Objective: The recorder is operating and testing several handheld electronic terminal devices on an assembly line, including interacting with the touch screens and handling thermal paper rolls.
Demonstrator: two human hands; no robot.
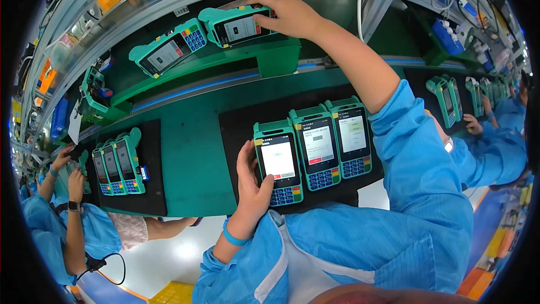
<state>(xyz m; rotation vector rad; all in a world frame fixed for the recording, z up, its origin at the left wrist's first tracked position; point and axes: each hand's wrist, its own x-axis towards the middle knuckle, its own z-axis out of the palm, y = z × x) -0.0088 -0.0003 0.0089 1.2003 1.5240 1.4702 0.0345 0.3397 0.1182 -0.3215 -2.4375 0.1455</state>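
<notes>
My left hand (251, 183) grips the side of a teal card payment terminal (279, 157), its thumb over the lower part of the lit screen. That terminal is the leftmost of three side by side on a black mat; a middle terminal (315, 143) and a right-hand terminal (352, 134) have lit screens too. Reaching far up, my right hand (281, 14) holds the end of another payment terminal (236, 29) on the raised green shelf, thumb across its front and fingers over its far edge. Left of it on the shelf lies one more terminal (164, 55), screen lit.
The green shelf (225, 62) runs behind the black mat (236, 129). A metal post (382, 3) and white cable (360, 0) stand near my right arm. Several terminals (115, 163) sit on a mat to the left. Co-workers' hands (73, 177) work at both sides.
</notes>
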